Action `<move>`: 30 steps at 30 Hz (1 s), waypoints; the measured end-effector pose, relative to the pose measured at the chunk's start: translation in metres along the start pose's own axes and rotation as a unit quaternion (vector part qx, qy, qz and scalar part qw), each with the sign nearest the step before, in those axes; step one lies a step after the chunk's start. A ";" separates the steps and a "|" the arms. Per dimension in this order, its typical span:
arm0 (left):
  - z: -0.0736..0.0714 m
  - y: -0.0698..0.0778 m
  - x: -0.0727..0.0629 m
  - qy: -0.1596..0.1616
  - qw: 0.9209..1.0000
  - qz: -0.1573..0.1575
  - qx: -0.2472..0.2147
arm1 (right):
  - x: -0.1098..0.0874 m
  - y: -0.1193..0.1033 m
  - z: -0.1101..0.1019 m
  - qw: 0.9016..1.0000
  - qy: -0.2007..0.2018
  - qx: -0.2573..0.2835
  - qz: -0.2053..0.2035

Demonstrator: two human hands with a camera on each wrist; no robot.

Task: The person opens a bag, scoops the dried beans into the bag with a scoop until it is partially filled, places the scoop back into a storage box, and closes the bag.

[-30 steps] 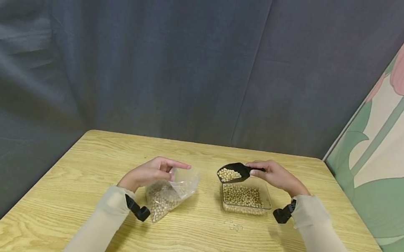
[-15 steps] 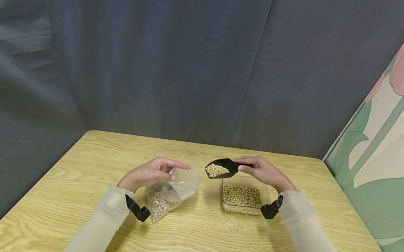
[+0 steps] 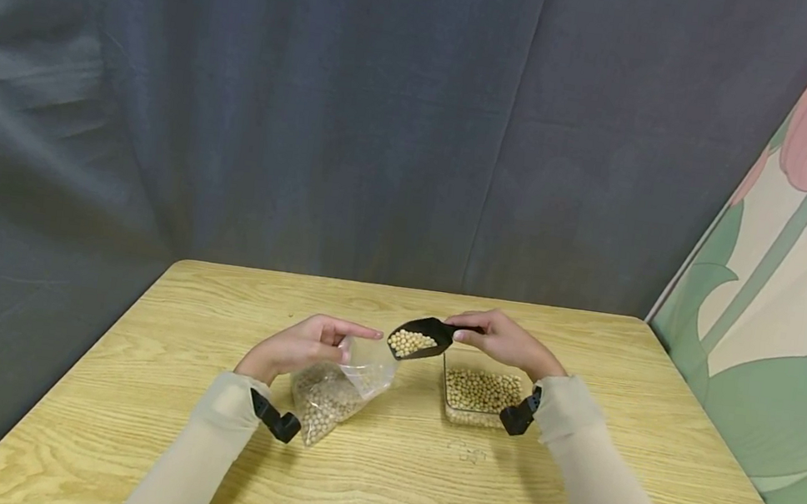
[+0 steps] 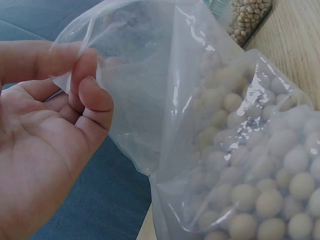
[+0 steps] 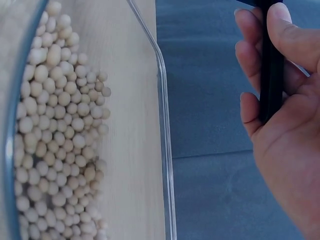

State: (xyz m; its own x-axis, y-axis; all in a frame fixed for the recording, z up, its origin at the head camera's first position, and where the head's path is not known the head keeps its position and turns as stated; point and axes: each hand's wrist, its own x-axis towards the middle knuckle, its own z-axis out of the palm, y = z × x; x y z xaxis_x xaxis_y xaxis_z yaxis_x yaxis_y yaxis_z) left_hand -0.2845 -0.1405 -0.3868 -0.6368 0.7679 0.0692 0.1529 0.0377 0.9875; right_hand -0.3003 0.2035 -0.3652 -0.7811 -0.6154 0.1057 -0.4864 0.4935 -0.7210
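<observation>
My left hand [image 3: 293, 348] pinches the rim of a clear plastic bag [image 3: 328, 398] between thumb and fingers, its index finger stretched out to the right. Round pale beans [image 4: 267, 202] fill the lower part of the bag, whose mouth gapes toward the right. In my right hand [image 3: 506, 340] is a black scoop [image 3: 442, 334], gripped by its handle [image 5: 271, 75]. A heap of beans [image 3: 411, 343] lies in the scoop, which hovers just right of the bag's mouth, close to the left index fingertip. Below the right hand stands a clear rectangular container [image 3: 455, 416] holding more beans.
Both hands work over a wooden table [image 3: 360, 482]. A small clear mark or scrap [image 3: 467, 451] lies before the container. Behind the table hangs a dark curtain [image 3: 358, 129], and a flower-printed panel [image 3: 789, 316] rises at the right.
My right hand has carried the loaded scoop leftward, from above the container to beside the bag's mouth. The left hand and the bag have stayed in place.
</observation>
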 end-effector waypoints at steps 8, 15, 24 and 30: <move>0.001 0.001 0.001 0.004 1.000 0.001 -0.001 | 0.008 -0.004 0.006 1.000 -0.013 -0.009 -0.001; 0.001 0.000 0.001 0.007 1.000 0.006 -0.004 | 0.011 -0.010 0.008 0.999 -0.028 -0.024 0.005; 0.000 -0.001 0.001 0.008 1.000 0.003 0.001 | 0.016 -0.017 0.009 0.998 -0.028 -0.054 0.003; 0.002 0.001 0.000 0.009 1.000 0.008 -0.007 | 0.017 -0.020 0.008 0.997 -0.028 -0.064 -0.013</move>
State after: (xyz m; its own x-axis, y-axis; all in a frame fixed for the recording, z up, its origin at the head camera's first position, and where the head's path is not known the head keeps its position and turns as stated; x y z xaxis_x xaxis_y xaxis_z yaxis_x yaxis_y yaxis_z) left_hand -0.2828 -0.1397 -0.3864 -0.6476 0.7570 0.0876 0.1529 0.0165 0.9881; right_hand -0.3004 0.1782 -0.3542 -0.7456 -0.6613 0.0822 -0.5559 0.5491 -0.6241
